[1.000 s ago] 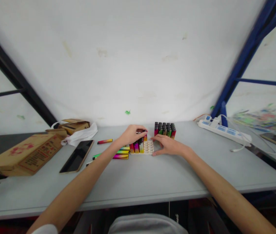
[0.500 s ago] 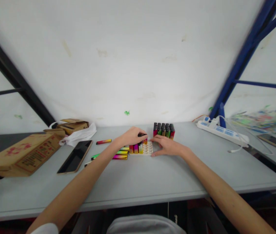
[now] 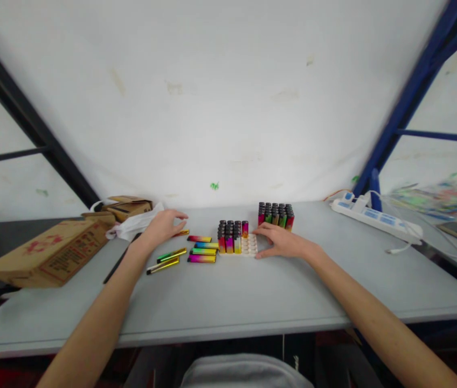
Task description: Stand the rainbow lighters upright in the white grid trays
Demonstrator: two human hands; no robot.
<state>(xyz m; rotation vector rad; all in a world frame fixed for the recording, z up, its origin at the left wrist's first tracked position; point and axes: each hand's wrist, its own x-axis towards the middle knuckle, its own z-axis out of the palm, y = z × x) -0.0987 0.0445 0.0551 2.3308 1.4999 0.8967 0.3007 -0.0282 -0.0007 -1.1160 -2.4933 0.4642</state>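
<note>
My left hand (image 3: 164, 226) is over the left part of the table, thumb and fingers apart, by the end of a gold lighter (image 3: 182, 233) that it partly hides. My right hand (image 3: 283, 242) rests at the right edge of a white tray (image 3: 249, 248) with small holes, fingertips and thumb spread along that side. Upright lighters (image 3: 229, 241) with black tops and shiny red, purple and yellow bodies fill the tray's left part. One purple-and-orange lighter (image 3: 245, 229) stands in the back row, right of the block. Several lighters (image 3: 202, 258) lie flat left of the tray.
A block of upright lighters (image 3: 276, 215) stands behind my right hand. Cardboard boxes (image 3: 50, 250), a white plastic bag (image 3: 133, 225) and a phone (image 3: 117, 264), partly behind my left arm, are at left. A white power strip (image 3: 378, 220) with cables lies at right.
My left hand has moved left from the tray to the loose lighters, leaving an upright lighter in the back row. My right hand stays at the tray's edge. The view has shifted slightly.
</note>
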